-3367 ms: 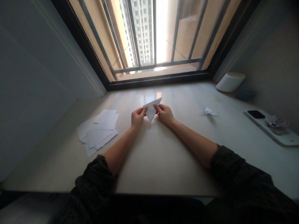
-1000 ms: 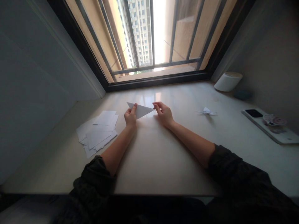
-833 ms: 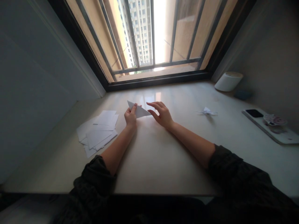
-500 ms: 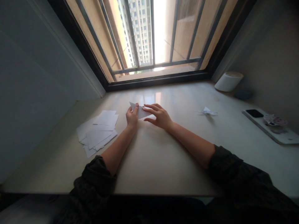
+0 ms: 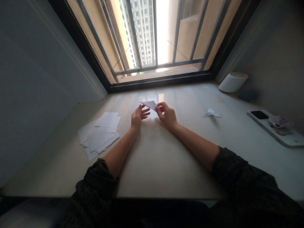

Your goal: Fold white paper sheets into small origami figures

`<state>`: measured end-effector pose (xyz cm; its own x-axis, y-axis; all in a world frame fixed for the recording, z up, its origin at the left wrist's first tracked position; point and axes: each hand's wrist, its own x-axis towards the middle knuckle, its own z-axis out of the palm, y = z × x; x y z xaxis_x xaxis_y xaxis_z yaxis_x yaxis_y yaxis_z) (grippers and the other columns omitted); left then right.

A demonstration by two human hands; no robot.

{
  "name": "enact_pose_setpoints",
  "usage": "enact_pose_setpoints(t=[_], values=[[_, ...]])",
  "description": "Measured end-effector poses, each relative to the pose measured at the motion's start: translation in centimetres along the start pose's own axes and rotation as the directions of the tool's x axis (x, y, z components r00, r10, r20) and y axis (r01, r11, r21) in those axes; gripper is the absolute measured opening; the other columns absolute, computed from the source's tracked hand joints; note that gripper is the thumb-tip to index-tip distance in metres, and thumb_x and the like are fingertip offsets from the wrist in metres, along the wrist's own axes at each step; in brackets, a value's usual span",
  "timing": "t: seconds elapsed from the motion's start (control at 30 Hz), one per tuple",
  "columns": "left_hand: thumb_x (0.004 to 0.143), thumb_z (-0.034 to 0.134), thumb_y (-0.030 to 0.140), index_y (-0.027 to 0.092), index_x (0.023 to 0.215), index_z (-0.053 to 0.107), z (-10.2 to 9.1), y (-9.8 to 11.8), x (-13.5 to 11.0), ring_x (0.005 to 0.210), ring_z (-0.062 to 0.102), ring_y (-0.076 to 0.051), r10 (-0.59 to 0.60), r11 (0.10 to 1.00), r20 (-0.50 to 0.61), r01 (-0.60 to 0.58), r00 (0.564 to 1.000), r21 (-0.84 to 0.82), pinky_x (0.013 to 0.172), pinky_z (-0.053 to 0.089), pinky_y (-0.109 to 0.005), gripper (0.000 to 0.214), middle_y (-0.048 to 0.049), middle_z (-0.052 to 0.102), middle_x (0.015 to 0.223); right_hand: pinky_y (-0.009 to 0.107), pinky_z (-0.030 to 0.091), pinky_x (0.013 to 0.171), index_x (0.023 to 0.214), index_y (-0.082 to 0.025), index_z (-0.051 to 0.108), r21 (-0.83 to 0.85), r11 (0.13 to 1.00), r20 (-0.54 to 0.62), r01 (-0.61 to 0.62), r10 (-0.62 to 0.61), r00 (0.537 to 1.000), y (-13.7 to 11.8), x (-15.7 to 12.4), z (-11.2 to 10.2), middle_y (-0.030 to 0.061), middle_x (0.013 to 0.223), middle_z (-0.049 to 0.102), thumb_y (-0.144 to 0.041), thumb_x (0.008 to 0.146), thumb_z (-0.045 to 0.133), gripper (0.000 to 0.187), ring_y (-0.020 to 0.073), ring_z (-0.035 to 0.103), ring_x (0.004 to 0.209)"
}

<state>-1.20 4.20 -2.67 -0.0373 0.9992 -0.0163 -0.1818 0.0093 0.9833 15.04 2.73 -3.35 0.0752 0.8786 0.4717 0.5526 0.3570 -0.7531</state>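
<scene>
A folded piece of white paper point(image 5: 150, 104), pointed at its left end, is held just above the table. My right hand point(image 5: 168, 116) pinches its right corner between thumb and fingers. Under the left end of the paper is my left hand point(image 5: 137, 117), its fingers stretched apart; whether the thumb touches the paper I cannot tell. Left of my hands lies a loose pile of white paper sheets point(image 5: 101, 137). A small folded white paper piece point(image 5: 210, 112) rests on the table to the right of my right hand.
The pale table point(image 5: 166, 171) runs up to a barred window point(image 5: 156, 79). A phone point(image 5: 277, 129) with a round decorated attachment lies at the right. Behind it stands a white cylindrical object point(image 5: 233, 82) by the wall, with a dark bluish item point(image 5: 248, 95) beside it.
The folded paper has turned and lifted slightly. My right hand has closed on its right corner, while my left hand has loosened its grip and spread its fingers.
</scene>
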Motion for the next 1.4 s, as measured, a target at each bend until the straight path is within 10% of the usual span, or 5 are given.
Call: enact_pose_setpoints(t=[0.67,1.17,1.3,1.4], values=[[0.069,0.070,0.058,0.015,0.088,0.071,0.0,-0.2,0.1,0.068,0.066,-0.018,0.000,0.998,0.099,-0.006,0.995,0.064,0.064,0.046,-0.026,0.047,-0.0064,0.069,0.077,0.027,0.044,0.063,0.085,-0.024,0.069,0.013,0.999,0.052,-0.040,0.039,0.998,0.8,0.5,-0.2,0.0004,0.078,0.070,-0.039,0.082,0.062,0.017,0.0149,0.059,0.061],[0.063,0.075,0.056,0.016,0.083,0.073,-0.5,-1.2,0.9,0.071,0.061,-0.016,-0.025,0.998,0.103,0.019,0.994,0.052,0.060,0.050,-0.024,0.045,-0.0054,0.069,0.077,0.026,0.026,0.046,0.054,-0.021,0.046,0.378,0.872,0.028,-0.312,0.326,0.945,2.9,1.5,0.6,-0.0031,0.050,0.038,-0.063,0.079,0.053,0.050,0.0108,0.036,0.048],[0.064,0.075,0.048,0.016,0.079,0.072,-0.5,-0.4,0.6,0.070,0.062,-0.016,-0.055,0.998,0.108,0.053,0.993,0.025,0.062,0.051,-0.026,0.036,-0.0062,0.068,0.079,0.025,0.038,0.050,0.085,-0.020,0.061,0.467,0.821,0.043,-0.328,0.349,0.936,2.9,1.5,0.5,-0.0016,0.062,0.056,-0.052,0.075,0.060,0.034,0.0133,0.050,0.054],[0.063,0.074,0.040,0.015,0.082,0.070,-0.7,0.4,0.6,0.072,0.067,-0.020,-0.094,0.996,0.138,0.092,0.986,0.018,0.069,0.052,-0.031,0.032,-0.0077,0.069,0.085,0.026,0.047,0.058,0.122,-0.025,0.051,0.545,0.789,-0.002,-0.285,0.341,0.940,2.8,1.6,0.5,0.0023,0.090,0.068,-0.039,0.067,0.067,0.059,0.0151,0.060,0.065]])
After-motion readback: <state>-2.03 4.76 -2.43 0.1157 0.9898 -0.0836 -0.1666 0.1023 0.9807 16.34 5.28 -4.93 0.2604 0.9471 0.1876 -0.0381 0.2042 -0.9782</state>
